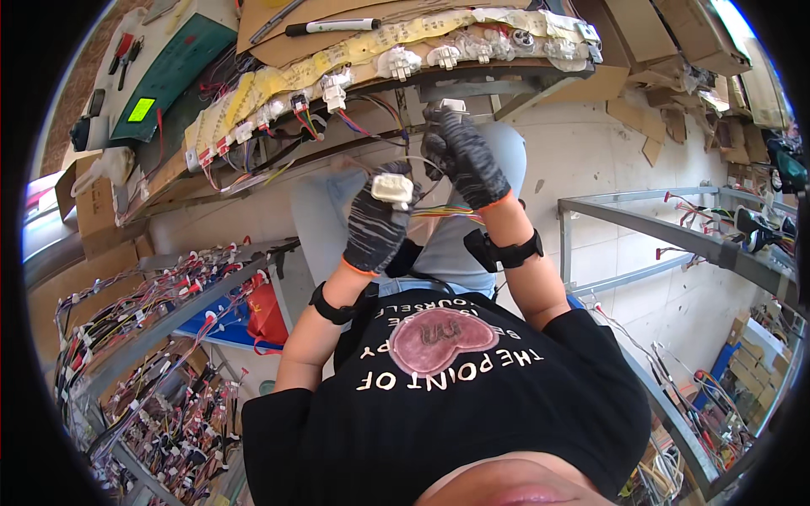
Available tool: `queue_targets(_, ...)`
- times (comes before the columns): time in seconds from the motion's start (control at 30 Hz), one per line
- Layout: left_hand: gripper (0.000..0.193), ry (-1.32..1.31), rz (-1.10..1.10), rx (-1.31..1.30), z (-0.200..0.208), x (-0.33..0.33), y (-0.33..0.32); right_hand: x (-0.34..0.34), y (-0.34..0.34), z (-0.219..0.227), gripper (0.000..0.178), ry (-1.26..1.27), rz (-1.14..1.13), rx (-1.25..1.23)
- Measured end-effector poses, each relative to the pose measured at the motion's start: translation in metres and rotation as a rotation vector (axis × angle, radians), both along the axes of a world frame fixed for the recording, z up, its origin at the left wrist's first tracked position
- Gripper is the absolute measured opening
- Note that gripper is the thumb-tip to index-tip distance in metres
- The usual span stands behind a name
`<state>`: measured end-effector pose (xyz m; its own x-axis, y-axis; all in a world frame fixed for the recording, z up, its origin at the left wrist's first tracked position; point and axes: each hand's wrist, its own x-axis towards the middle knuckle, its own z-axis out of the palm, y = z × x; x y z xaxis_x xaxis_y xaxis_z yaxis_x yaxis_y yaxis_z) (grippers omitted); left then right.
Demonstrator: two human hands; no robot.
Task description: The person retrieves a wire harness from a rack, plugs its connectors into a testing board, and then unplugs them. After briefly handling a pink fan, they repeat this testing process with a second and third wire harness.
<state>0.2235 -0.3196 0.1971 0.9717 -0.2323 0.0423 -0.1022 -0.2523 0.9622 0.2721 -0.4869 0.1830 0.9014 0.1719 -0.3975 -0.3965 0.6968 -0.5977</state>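
My left hand (375,221), in a dark striped knit glove with an orange cuff, is closed around a white plastic connector (392,188). Several coloured wires (445,212) stretch from beside it across my lap and pass under my right wrist. My right hand (469,162), gloved alike, is raised a little farther away with its fingers curled together. A thin pale wire (413,158) runs between the hands and ends at the right fingers, which pinch it. Another white connector (453,105) shows at the top of the right hand; whether the fingers touch it is hidden.
A long board (312,72) with taped-down connectors and hanging wires runs along the far side, a black marker (332,27) on it. Wire harnesses (169,413) crowd a rack at left. A metal frame (633,196) stands at right, cardboard boxes (700,34) behind.
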Motion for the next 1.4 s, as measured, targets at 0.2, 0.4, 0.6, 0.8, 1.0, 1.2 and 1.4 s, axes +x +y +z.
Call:
queue_targets(0.2, 0.021, 0.194, -0.037, -0.215, -0.048, 0.035, 0.003, 0.009, -0.019, -0.012, 0.017, -0.601, -0.158, -1.15)
queue_targets(0.4, 0.026, 0.711, 0.186, -0.679, 0.005, 0.053, -0.024, 0.014, -0.006, 0.003, 0.017, -0.155, -0.364, -0.61)
queue_targets(0.6, 0.032, 0.731, 0.115, -0.61, -0.006, 0.08, -0.029, 0.011, -0.017, -0.007, 0.032, -0.112, -0.53, -0.303)
queue_targets(0.8, 0.033, 0.802, -0.073, -0.736, -0.018, 0.095, -0.026, 0.021, 0.001, 0.015, 0.036, -0.54, -0.614, -1.424)
queue_targets(1.0, 0.03, 0.705, 0.086, -0.72, -0.023, 0.086, -0.031, 0.026, 0.009, 0.008, 0.025, -0.463, -0.733, -1.31)
queue_targets(1.2, 0.03, 0.63, 0.021, -0.76, -0.012, 0.09, -0.035, 0.045, 0.001, 0.005, 0.027, -0.746, -0.758, -1.462)
queue_targets(1.4, 0.038, 0.751, 0.147, -0.754, 0.018, 0.094, -0.051, -0.051, -0.005, -0.002, 0.025, -0.797, -0.496, -1.581)
